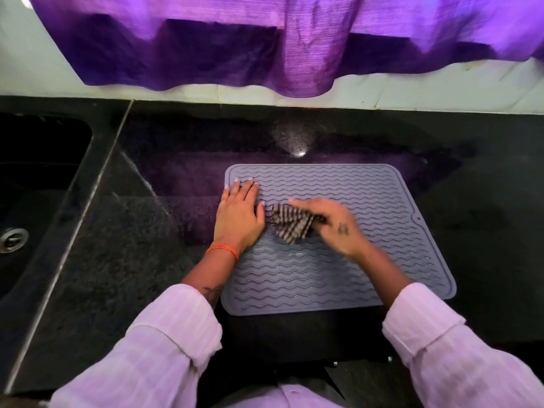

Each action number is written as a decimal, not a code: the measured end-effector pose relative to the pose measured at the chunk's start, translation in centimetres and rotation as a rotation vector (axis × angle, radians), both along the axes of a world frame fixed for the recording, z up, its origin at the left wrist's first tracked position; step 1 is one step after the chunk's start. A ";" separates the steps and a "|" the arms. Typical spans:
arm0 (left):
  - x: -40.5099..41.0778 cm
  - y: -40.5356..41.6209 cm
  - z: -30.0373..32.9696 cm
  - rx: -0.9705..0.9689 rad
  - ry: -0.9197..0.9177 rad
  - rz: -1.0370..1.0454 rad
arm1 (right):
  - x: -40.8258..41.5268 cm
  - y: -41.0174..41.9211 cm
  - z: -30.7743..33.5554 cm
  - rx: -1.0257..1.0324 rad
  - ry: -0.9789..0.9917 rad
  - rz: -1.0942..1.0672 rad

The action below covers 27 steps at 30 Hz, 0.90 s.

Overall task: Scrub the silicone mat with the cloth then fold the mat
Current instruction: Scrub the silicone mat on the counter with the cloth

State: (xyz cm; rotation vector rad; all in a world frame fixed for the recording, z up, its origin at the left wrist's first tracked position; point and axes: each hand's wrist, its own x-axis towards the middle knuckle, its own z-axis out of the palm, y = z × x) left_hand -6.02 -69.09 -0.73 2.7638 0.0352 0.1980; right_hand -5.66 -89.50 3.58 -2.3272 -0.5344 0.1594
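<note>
Two pale sleeves (153, 343) reach from the near edge over a dark stone counter (123, 260), where one grey silicone mat (338, 278) lies flat, still unfolded. The left hand (240, 213), fingers straight and spread, presses the mat's left edge; the right hand (332, 223), motion-blurred, grips one striped cloth (290, 226) against the ridged middle. Scrubbing looks best done along the wavy ridges, with the left palm pinning the mat against sliding. Beyond sit one sink (38, 178) at left and one purple curtain (265, 45).
</note>
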 end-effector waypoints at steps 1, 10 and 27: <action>0.0 0.0 0.0 -0.004 -0.002 0.000 | 0.3 0.1 1.4 0.196 0.121 -0.087; 0.0 0.0 -0.1 -0.003 0.002 0.008 | 1.3 -2.4 4.0 0.704 0.638 -0.270; 0.1 -0.3 -0.1 0.030 0.007 0.019 | -1.1 -0.3 -3.1 -0.556 -0.479 0.113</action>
